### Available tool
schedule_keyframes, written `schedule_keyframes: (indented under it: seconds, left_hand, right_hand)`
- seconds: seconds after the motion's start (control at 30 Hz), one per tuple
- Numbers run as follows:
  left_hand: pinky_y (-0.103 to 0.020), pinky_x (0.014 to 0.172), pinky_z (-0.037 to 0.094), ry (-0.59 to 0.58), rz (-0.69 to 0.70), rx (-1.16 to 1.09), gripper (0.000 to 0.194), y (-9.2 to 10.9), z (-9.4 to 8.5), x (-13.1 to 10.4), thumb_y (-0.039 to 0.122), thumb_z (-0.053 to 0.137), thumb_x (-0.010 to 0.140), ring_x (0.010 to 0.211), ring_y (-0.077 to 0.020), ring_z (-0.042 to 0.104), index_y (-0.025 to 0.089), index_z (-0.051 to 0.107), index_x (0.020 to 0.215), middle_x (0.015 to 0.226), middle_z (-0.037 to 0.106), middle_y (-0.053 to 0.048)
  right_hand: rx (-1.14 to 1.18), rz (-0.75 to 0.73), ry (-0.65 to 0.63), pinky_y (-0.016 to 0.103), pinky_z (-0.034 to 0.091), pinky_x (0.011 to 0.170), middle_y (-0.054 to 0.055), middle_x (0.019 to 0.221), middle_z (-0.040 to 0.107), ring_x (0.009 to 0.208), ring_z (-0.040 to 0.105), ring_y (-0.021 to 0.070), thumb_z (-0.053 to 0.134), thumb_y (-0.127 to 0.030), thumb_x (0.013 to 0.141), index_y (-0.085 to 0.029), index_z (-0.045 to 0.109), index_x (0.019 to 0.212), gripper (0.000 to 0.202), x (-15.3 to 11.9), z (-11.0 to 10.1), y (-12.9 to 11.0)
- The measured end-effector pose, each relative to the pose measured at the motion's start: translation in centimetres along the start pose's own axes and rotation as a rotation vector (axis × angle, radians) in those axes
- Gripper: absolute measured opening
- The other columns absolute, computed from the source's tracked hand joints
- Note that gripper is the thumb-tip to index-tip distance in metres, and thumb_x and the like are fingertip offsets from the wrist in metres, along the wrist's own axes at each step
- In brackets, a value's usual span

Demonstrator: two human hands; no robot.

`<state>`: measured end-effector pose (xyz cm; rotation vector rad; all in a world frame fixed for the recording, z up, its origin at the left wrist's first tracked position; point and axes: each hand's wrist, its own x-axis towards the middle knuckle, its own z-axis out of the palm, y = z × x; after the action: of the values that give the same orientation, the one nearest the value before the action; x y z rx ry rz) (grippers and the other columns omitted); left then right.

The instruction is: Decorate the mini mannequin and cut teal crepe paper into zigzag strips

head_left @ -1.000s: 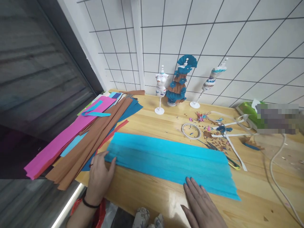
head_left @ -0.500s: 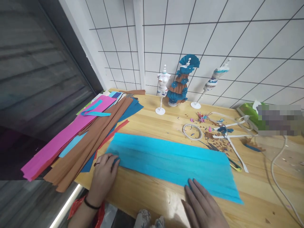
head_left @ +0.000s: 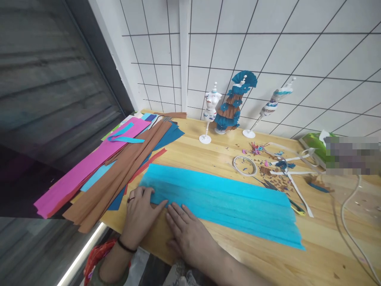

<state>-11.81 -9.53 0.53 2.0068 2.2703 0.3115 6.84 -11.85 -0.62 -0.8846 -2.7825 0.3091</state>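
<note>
A long sheet of bright blue crepe paper (head_left: 220, 200) lies flat on the wooden table, with creases running along its length. At its near left corner, my left hand (head_left: 139, 214) rests with bent fingertips on the paper and the thumb spread away along the near edge. Close beside that thumb, my right hand (head_left: 192, 236) lies palm down, fingers stretched out, its fingertips at the paper's near edge. Neither hand grips the sheet.
Brown crepe strips (head_left: 119, 178) and a pink one (head_left: 95, 163) are piled at left. Behind stand a white mannequin (head_left: 210, 109), a dressed one (head_left: 233, 105) and a tilted one (head_left: 275, 101). A tape roll (head_left: 244, 166), scissors (head_left: 297, 207), scraps and a cable (head_left: 345, 210) lie right.
My right hand has moved left along the paper's near edge, up beside my left hand. My left thumb has spread outward. The view has shifted slightly.
</note>
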Motion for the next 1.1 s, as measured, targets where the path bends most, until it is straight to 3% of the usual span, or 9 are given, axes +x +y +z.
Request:
schedule_keyframes:
  seconds: [0.2, 0.33, 0.53, 0.63, 0.83, 1.1]
  left_hand:
    - [-0.041, 0.086, 0.041, -0.006, -0.005, -0.041, 0.044, -0.5, -0.2, -0.2, 0.054, 0.055, 0.073, 0.101, -0.0285, 0.048, 0.018, 0.057, 0.099, 0.101, 0.051, -0.009]
    - [-0.042, 0.087, 0.04, 0.001, -0.02, 0.0, 0.042, 0.4, 0.0, -0.6, 0.051, 0.052, 0.076, 0.104, -0.0292, 0.047, 0.018, 0.057, 0.103, 0.106, 0.052, -0.01]
    - [-0.043, 0.085, 0.04, 0.024, -0.015, 0.139, 0.053, 2.1, 0.1, -1.0, 0.057, 0.049, 0.077, 0.106, -0.0323, 0.046, 0.013, 0.053, 0.107, 0.109, 0.052, -0.015]
    - [-0.044, 0.083, 0.04, 0.023, -0.021, 0.171, 0.052, 2.2, 0.1, -1.0, 0.058, 0.05, 0.075, 0.106, -0.0327, 0.046, 0.015, 0.054, 0.103, 0.109, 0.052, -0.014]
    - [-0.047, 0.083, 0.038, -0.014, -0.092, 0.147, 0.05, 1.4, 0.0, -0.6, 0.059, 0.046, 0.078, 0.108, -0.0327, 0.045, 0.017, 0.053, 0.106, 0.113, 0.05, -0.014]
    - [-0.047, 0.08, 0.038, -0.02, -0.14, 0.153, 0.049, -1.3, -0.4, 0.1, 0.059, 0.042, 0.079, 0.104, -0.034, 0.044, 0.019, 0.055, 0.104, 0.108, 0.05, -0.013]
  right_hand:
    - [-0.121, 0.037, 0.054, 0.041, 0.04, 0.101, 0.014, 0.139, 0.042, 0.128, 0.038, 0.0278, 0.043, -0.039, 0.091, -0.007, 0.043, 0.132, 0.052, -2.7, 0.1, -0.2]
    - [-0.216, 0.057, 0.109, 0.041, 0.046, 0.094, 0.016, 0.133, 0.05, 0.121, 0.048, 0.0291, 0.043, -0.037, 0.091, -0.006, 0.05, 0.127, 0.048, -3.6, -0.2, -0.3]
    - [-0.128, 0.075, 0.072, 0.046, 0.038, 0.103, 0.013, 0.14, 0.041, 0.13, 0.034, 0.0287, 0.043, -0.038, 0.091, -0.007, 0.045, 0.131, 0.051, -1.5, -0.2, -0.6]
    - [-0.131, 0.109, 0.033, 0.046, 0.038, 0.103, 0.013, 0.142, 0.038, 0.131, 0.033, 0.0286, 0.045, -0.036, 0.09, -0.008, 0.043, 0.133, 0.052, -1.7, 0.0, -0.2]
    - [-0.256, 0.17, 0.12, 0.043, 0.044, 0.098, 0.012, 0.14, 0.04, 0.128, 0.039, 0.027, 0.046, -0.034, 0.089, -0.01, 0.041, 0.134, 0.051, -6.3, 0.6, 1.4]
    - [-0.415, 0.273, 0.189, 0.042, 0.043, 0.095, 0.017, 0.134, 0.048, 0.123, 0.045, 0.0285, 0.052, -0.04, 0.085, -0.005, 0.036, 0.136, 0.064, -12.8, 0.1, 2.9]
